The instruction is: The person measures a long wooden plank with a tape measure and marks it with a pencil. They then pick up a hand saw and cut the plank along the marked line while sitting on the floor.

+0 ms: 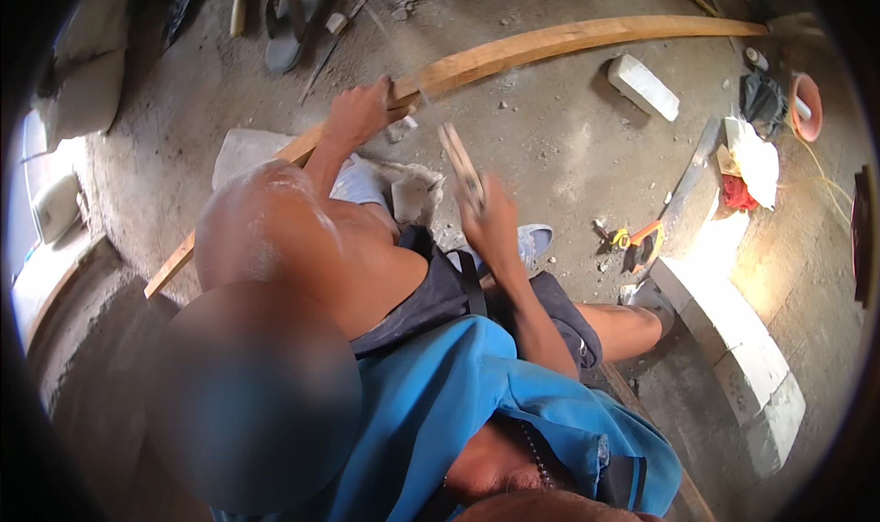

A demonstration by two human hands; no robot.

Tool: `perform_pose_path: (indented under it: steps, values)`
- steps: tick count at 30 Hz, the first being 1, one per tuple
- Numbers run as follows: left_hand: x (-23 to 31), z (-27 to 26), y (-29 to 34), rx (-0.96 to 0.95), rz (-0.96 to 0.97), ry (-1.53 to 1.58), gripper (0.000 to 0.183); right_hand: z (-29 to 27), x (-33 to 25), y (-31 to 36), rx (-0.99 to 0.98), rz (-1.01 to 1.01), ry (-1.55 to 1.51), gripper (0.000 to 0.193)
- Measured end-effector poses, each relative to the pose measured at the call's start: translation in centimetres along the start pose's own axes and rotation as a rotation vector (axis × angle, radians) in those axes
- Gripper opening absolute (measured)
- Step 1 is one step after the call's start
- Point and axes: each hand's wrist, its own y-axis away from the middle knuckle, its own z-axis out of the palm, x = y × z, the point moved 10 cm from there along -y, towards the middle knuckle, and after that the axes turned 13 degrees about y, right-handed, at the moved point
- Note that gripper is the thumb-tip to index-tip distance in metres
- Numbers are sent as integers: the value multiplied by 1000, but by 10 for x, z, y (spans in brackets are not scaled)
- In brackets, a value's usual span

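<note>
A long wooden batten runs in a curve from the lower left to the far right, raised over the floor on the left. My left hand is closed around it beside my bent knee. My right hand is wrapped around the pale wooden handle of a handsaw. Its thin blade is blurred and crosses the batten just right of my left hand. A pale stone slab lies under the batten, and a broken block sits between my feet.
At right lie an orange-handled saw, a yellow tape measure and a row of white blocks. Another white block lies beyond the batten. Sandals are at far left, an orange bucket and black bag at far right.
</note>
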Motion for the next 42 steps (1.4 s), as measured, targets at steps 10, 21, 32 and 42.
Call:
perform_pose_path:
  steps: [10,21,32,42]
  values:
    - [-5,-5,-16,-22,-4,13,75,10,12,17,46,-52,2,24]
    - [-5,4,-3,15,53,-8,77,-58,20,107,-28,80,16,22]
    - [-10,-2,2,-63,5,-10,70,-68,27,138,25,42,25,24]
    - [1,3,4,-62,-40,-16,72,2,6,7,53,-57,44,24]
